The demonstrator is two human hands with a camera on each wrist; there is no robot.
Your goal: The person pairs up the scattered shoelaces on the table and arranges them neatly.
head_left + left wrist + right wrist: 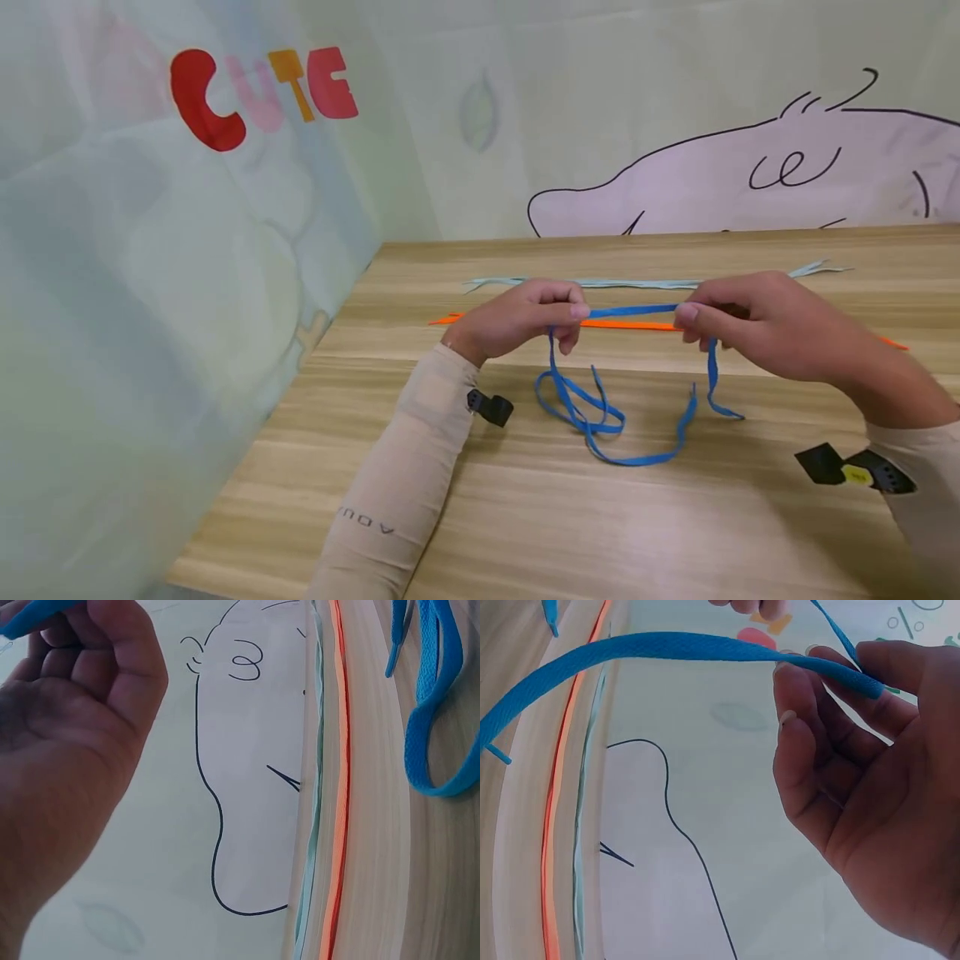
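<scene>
A blue shoelace (630,311) is stretched between both hands above the table. My left hand (525,317) pinches it between thumb and curled fingers, and a long part hangs from there into loose loops on the wood. My right hand (780,329) pinches the lace farther along, with a short end dangling below the fingers. In the right wrist view, the flat blue lace (667,646) runs across the fingertips and curves off toward the table. The left wrist view catches the curled left hand (82,697) with a bit of blue lace at its top.
An orange lace (630,326) lies straight across the table (525,517) behind the hands. Farther back, a pale green lace (637,284) lies parallel to it. A printed cloth (420,100) rises along the table's back and left edges.
</scene>
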